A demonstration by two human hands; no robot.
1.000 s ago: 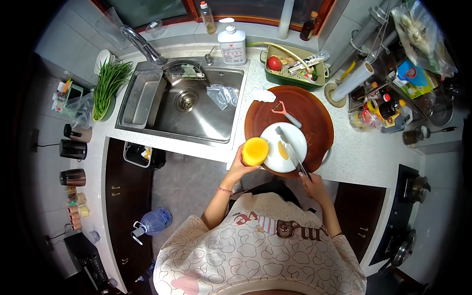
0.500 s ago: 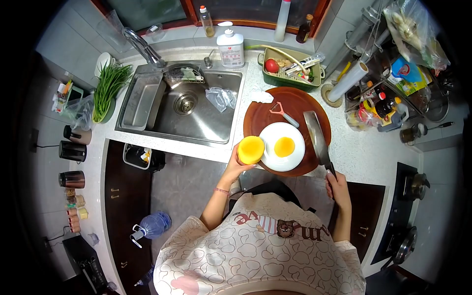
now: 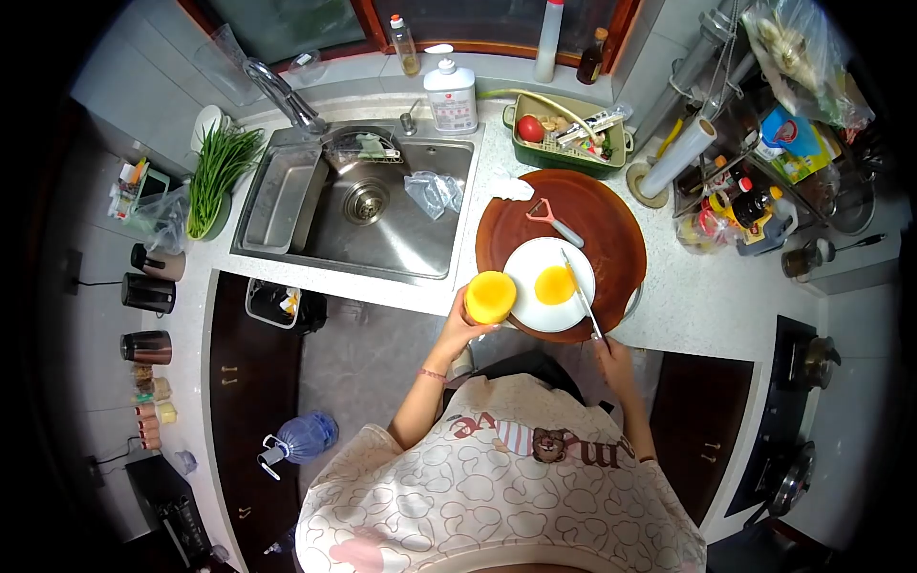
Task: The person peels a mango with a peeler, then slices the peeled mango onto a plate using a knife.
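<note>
My left hand (image 3: 458,332) grips a thick, round yellow cut piece (image 3: 490,297), perhaps a fruit or vegetable, at the left rim of a white plate (image 3: 528,260). On that plate lies a flat yellow slice (image 3: 553,286). The fingers of my right hand (image 3: 615,364) wrap the dark handle of a kitchen knife (image 3: 585,303). Its blade, seen edge-on, passes over the plate along the slice's right side; whether they touch I cannot tell. Under the plate is a round brown cutting board (image 3: 619,234), and a peeler (image 3: 559,225) with a red head lies behind the plate.
A steel sink (image 3: 401,244) holding a plastic bag is to the left. Behind the board stand a green basket (image 3: 564,160) with a tomato and a white pump bottle (image 3: 451,98). Green stalks (image 3: 218,177) sit left of the sink. Bottles (image 3: 750,205) crowd the right side.
My right hand has swung the knife leftward, from the board's right side to over the plate, turning the blade edge-on. My left hand still holds the yellow piece in nearly the same place.
</note>
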